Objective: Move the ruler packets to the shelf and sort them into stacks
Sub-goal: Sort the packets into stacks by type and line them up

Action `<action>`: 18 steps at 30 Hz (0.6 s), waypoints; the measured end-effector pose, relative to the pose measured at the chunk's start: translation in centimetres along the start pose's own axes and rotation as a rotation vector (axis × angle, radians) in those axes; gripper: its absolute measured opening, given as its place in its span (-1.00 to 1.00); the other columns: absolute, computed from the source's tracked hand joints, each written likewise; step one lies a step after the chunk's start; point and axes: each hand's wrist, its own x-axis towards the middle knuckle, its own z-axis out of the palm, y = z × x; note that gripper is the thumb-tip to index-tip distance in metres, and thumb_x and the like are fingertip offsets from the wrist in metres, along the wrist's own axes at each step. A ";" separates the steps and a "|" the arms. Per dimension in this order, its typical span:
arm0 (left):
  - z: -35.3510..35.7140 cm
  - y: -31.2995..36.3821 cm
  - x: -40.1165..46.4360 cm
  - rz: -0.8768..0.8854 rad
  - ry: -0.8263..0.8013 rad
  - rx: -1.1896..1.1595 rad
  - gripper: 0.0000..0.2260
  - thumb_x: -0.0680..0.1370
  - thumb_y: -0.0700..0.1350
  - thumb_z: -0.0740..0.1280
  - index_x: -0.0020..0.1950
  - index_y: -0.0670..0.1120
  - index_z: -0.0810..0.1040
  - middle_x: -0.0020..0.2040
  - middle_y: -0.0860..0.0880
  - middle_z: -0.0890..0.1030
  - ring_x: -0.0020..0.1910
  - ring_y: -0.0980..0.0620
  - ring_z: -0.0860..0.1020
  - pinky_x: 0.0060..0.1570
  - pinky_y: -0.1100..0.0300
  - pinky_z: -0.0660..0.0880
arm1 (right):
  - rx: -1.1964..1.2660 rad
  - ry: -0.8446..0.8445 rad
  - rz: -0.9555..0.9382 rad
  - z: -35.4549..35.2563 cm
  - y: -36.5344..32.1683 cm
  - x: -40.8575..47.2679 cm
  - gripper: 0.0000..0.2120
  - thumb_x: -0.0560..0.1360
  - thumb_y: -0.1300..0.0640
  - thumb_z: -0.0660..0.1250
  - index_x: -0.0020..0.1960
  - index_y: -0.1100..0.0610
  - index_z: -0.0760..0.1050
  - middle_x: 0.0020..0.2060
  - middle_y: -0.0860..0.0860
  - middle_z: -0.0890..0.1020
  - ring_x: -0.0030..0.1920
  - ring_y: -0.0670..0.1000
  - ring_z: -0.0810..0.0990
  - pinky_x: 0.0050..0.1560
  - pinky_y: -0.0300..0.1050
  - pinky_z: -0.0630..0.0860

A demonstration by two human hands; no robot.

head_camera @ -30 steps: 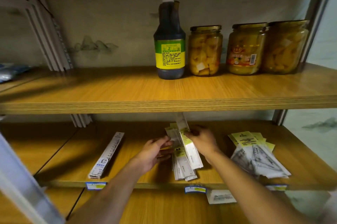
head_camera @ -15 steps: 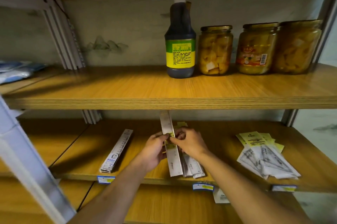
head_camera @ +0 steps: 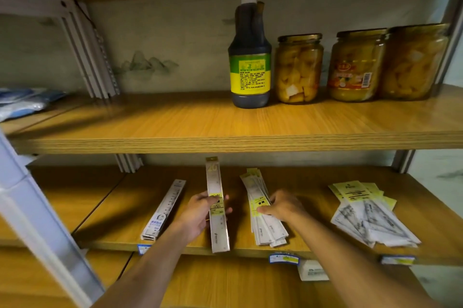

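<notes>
— Where were the ruler packets just then?

— All on the lower shelf. The left hand gripped a single ruler packet about its middle, fingers curled round one edge and thumb on the other, so the packet stood lengthwise, its far end pointing to the back of the shelf and its near end reaching over the front edge. Whether it rested on the board or was lifted a little, I could not tell.

— And the other hand?

— The right hand lay on the middle stack of ruler packets, fingers bent over its right edge and thumb across the top (a light hold on the stack, it seemed). That stack was fanned slightly and sat just right of the single packet, apart from it.

— Anything else on that board?

— A long ruler pack with a blue label lay slanted to the left, near the left hand but not touching it. To the far right lay a loose pile of set-square packets with yellow headers, well apart from the right hand.

— And above?

— On the upper shelf stood a dark sauce bottle with a green and yellow label, and beside it three jars of yellow fruit in a row.
</notes>
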 end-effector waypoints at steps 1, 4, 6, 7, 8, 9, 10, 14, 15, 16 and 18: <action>0.0 -0.1 0.0 -0.005 0.001 0.010 -0.77 0.59 -0.19 0.28 0.25 -0.06 0.42 0.08 -0.12 0.70 0.04 -0.14 0.68 0.21 -0.20 0.49 | -0.013 -0.008 0.001 -0.4 0.1 0.0 -0.54 0.41 -0.15 0.45 0.18 0.06 0.45 0.04 0.01 0.60 -0.04 -0.02 0.60 -0.16 -0.15 0.54; 0.0 -0.4 0.2 -0.011 0.009 0.049 -0.70 0.58 -0.17 0.31 0.30 -0.09 0.42 0.07 -0.10 0.70 0.03 -0.12 0.69 0.24 -0.21 0.47 | -0.011 -0.024 -0.019 -1.2 1.0 0.0 -0.70 0.45 -0.08 0.43 0.07 0.09 0.56 -0.17 -0.04 0.64 -0.18 -0.07 0.65 -0.14 -0.17 0.58; 0.2 -0.7 0.1 -0.014 0.027 0.067 -0.69 0.56 -0.16 0.33 0.30 -0.11 0.45 0.06 -0.09 0.70 0.01 -0.10 0.69 0.25 -0.21 0.46 | 0.008 -0.009 -0.030 -1.7 1.4 -0.1 -0.75 0.48 -0.03 0.42 0.05 0.11 0.59 -0.20 -0.04 0.62 -0.24 -0.10 0.60 -0.22 -0.21 0.53; 0.4 -0.7 0.1 -0.017 0.031 0.074 -0.69 0.56 -0.17 0.33 0.30 -0.11 0.46 0.06 -0.10 0.70 0.00 -0.10 0.70 0.26 -0.22 0.46 | 0.024 0.002 -0.038 -1.9 1.5 -0.2 -0.77 0.49 0.00 0.41 0.06 0.11 0.58 -0.15 -0.02 0.63 -0.25 -0.11 0.56 -0.23 -0.23 0.50; 0.6 -0.8 0.0 -0.022 0.032 0.078 -0.70 0.56 -0.17 0.33 0.29 -0.11 0.46 0.06 -0.11 0.70 0.00 -0.10 0.70 0.26 -0.23 0.45 | 0.035 0.010 -0.044 -2.1 1.7 -0.3 -0.78 0.50 0.03 0.40 0.09 0.11 0.57 -0.07 0.00 0.64 -0.23 -0.11 0.54 -0.22 -0.24 0.48; 0.7 -0.8 0.0 -0.024 0.030 0.080 -0.71 0.56 -0.18 0.32 0.28 -0.11 0.47 0.06 -0.11 0.70 -0.01 -0.11 0.70 0.26 -0.23 0.46 | 0.042 0.021 -0.054 -2.2 1.8 -0.3 -0.78 0.51 0.05 0.39 0.12 0.11 0.57 0.01 0.01 0.64 -0.18 -0.10 0.54 -0.17 -0.23 0.49; 0.9 -0.9 -0.1 -0.024 0.028 0.082 -0.71 0.56 -0.18 0.32 0.29 -0.12 0.46 0.06 -0.11 0.70 -0.01 -0.11 0.70 0.25 -0.23 0.47 | 0.044 0.031 -0.064 -2.4 2.0 -0.4 -0.77 0.51 0.06 0.39 0.14 0.11 0.57 0.05 0.02 0.63 -0.12 -0.08 0.54 -0.12 -0.21 0.50; 1.5 -0.9 -0.1 -0.023 0.027 0.067 -0.68 0.56 -0.18 0.33 0.30 -0.12 0.43 0.03 -0.12 0.71 -0.01 -0.12 0.70 0.24 -0.22 0.47 | 0.114 0.054 -0.094 -2.3 2.9 -0.2 -0.74 0.49 0.05 0.42 0.15 0.08 0.58 0.09 0.00 0.63 0.04 -0.03 0.59 0.06 -0.11 0.56; 1.6 -1.0 -0.1 -0.022 0.029 0.060 -0.69 0.56 -0.18 0.33 0.29 -0.11 0.42 0.01 -0.12 0.71 -0.02 -0.12 0.70 0.26 -0.22 0.45 | 0.135 0.052 -0.105 -2.3 3.1 -0.1 -0.74 0.48 0.06 0.42 0.16 0.08 0.58 0.09 0.01 0.63 0.05 -0.02 0.59 0.07 -0.12 0.55; 1.7 -0.9 -0.3 -0.020 0.032 0.056 -0.70 0.55 -0.18 0.34 0.26 -0.09 0.41 0.00 -0.11 0.72 -0.02 -0.11 0.70 0.29 -0.22 0.43 | 0.175 0.042 -0.110 -2.5 3.3 -0.1 -0.74 0.48 0.07 0.42 0.16 0.09 0.58 0.09 0.02 0.63 0.06 -0.01 0.59 0.07 -0.12 0.54; 1.8 -0.4 -0.6 -0.013 0.019 0.082 -0.73 0.56 -0.17 0.33 0.25 -0.10 0.43 0.00 -0.09 0.72 -0.01 -0.08 0.70 0.27 -0.17 0.44 | 0.327 0.013 -0.115 -3.1 3.4 -0.3 -0.75 0.47 0.09 0.43 0.14 0.09 0.57 0.07 0.04 0.63 0.05 0.01 0.59 0.04 -0.09 0.53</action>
